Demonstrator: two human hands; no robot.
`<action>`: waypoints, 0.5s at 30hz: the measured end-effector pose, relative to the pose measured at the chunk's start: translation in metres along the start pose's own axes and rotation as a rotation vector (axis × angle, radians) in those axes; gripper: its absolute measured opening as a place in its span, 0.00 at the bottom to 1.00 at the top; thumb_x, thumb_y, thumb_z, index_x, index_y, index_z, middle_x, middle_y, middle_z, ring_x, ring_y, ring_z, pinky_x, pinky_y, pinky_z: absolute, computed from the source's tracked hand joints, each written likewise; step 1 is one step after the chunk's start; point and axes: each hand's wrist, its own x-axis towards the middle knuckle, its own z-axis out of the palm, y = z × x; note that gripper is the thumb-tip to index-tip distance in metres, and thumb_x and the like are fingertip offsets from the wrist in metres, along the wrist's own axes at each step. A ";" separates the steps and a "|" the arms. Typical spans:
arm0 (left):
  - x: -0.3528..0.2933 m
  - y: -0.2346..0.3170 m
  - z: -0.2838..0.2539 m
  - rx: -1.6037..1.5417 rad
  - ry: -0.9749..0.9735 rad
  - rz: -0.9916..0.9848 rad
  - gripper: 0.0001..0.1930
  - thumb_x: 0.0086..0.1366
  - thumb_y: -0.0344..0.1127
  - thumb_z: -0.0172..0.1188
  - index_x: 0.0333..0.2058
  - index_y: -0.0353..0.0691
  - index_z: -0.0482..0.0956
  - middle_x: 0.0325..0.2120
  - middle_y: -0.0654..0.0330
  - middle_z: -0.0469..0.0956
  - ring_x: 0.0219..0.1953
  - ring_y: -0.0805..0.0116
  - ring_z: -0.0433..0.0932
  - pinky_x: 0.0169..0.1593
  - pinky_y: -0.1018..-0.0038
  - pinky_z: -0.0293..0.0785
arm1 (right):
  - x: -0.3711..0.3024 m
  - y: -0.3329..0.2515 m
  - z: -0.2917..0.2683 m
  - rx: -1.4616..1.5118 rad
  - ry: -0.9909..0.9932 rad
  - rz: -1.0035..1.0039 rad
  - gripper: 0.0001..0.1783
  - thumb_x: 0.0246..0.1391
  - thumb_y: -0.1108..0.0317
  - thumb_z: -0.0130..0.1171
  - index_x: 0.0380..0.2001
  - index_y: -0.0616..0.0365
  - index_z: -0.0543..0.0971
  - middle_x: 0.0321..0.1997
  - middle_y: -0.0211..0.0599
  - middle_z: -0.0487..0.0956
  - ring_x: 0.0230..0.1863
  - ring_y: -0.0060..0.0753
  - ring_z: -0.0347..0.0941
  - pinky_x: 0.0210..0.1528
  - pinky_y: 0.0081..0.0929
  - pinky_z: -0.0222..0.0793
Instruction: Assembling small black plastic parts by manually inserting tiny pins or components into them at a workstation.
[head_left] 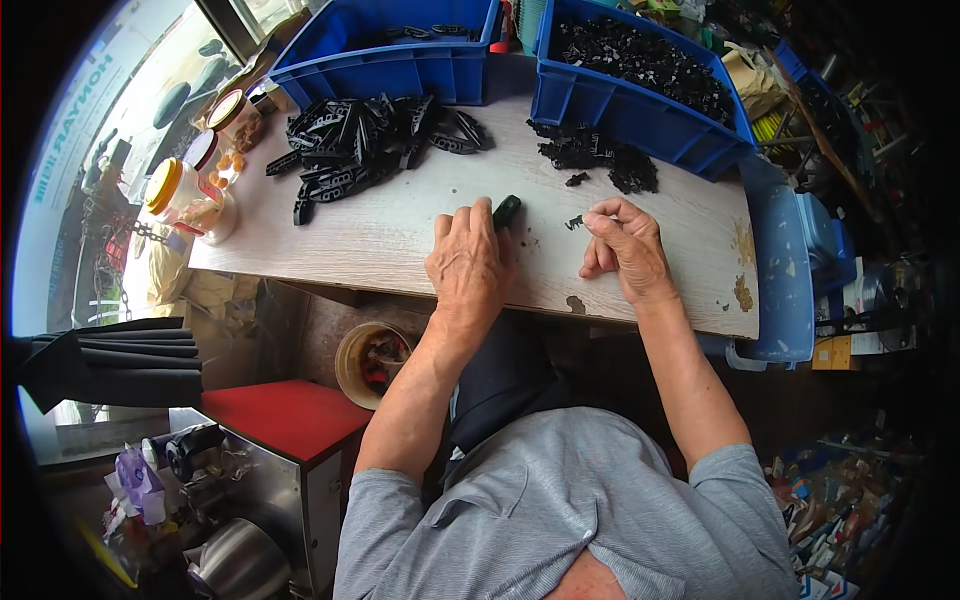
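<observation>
On the table's near half, my left hand (pixel 470 262) is closed with its fingers curled down round a black plastic part (pixel 507 211). Only the rounded end of that part shows past the fingers; the rest is hidden. To the right, my right hand (pixel 632 248) pinches a small jagged black plastic piece (pixel 574 223) between thumb and forefinger, just above the tabletop. The two hands are apart. A pile of long black plastic parts (pixel 345 145) lies at the far left, and a heap of small black pieces (pixel 625 165) at the far right.
Behind the piles stand a left blue bin (pixel 385 75) with some long parts and a right blue bin (pixel 640 125) full of small pieces. Lidded jars (pixel 185 200) line the table's left edge. Below are a bucket (pixel 350 375) and a red-topped cabinet (pixel 285 415).
</observation>
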 end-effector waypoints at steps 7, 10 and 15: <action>-0.001 0.014 -0.004 -0.241 -0.009 -0.039 0.10 0.59 0.29 0.63 0.39 0.38 0.75 0.32 0.55 0.79 0.34 0.53 0.75 0.38 0.62 0.74 | -0.004 -0.003 -0.001 0.069 0.014 -0.041 0.08 0.56 0.62 0.65 0.34 0.54 0.79 0.13 0.27 0.69 0.16 0.24 0.72 0.24 0.32 0.79; -0.003 0.035 0.002 -0.833 -0.066 -0.246 0.10 0.63 0.29 0.64 0.42 0.35 0.76 0.28 0.59 0.78 0.26 0.71 0.76 0.32 0.75 0.72 | -0.003 0.000 0.000 0.157 0.002 -0.099 0.08 0.57 0.62 0.64 0.35 0.54 0.80 0.13 0.27 0.69 0.17 0.23 0.71 0.27 0.34 0.80; -0.006 0.056 0.013 -1.363 -0.181 -0.452 0.11 0.64 0.29 0.65 0.44 0.34 0.76 0.27 0.66 0.78 0.27 0.81 0.74 0.31 0.83 0.71 | -0.007 -0.004 0.003 0.252 -0.029 -0.081 0.07 0.55 0.66 0.68 0.35 0.55 0.81 0.18 0.27 0.75 0.21 0.22 0.74 0.29 0.28 0.76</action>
